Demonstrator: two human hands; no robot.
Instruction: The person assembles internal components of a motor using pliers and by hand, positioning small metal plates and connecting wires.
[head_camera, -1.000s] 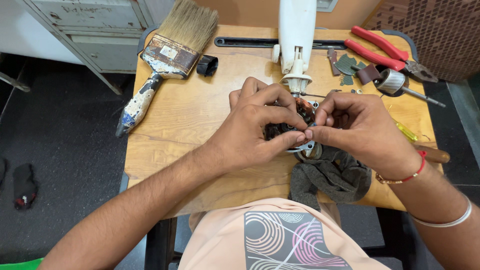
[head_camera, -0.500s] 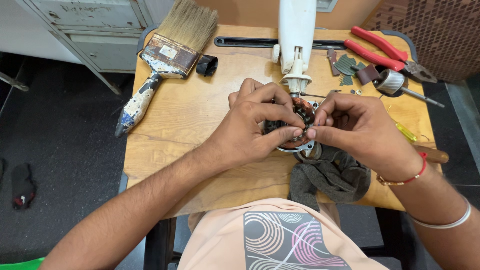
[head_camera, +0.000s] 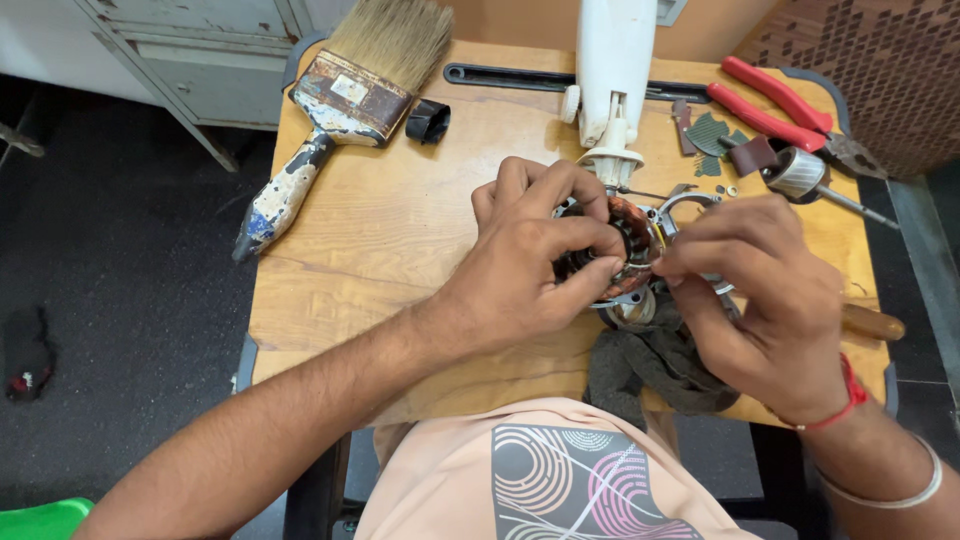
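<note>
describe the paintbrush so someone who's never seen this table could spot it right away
Start at the wooden table and look to its far left corner, well away from the left hand. The paintbrush lies there at a slant, bristles toward the far edge. It alone has a wide fan of pale bristles, a rusty metal band and a paint-splattered handle.

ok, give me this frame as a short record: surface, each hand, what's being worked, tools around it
surface: small wooden table
left hand: gripping the motor part, fingers curled over it
right hand: fingertips pinched at the part's right edge
motor part: round, copper windings, metal ring
under it: dark cloth
far left: wide paintbrush
far right: red-handled pliers
top centre: white plastic housing
</note>
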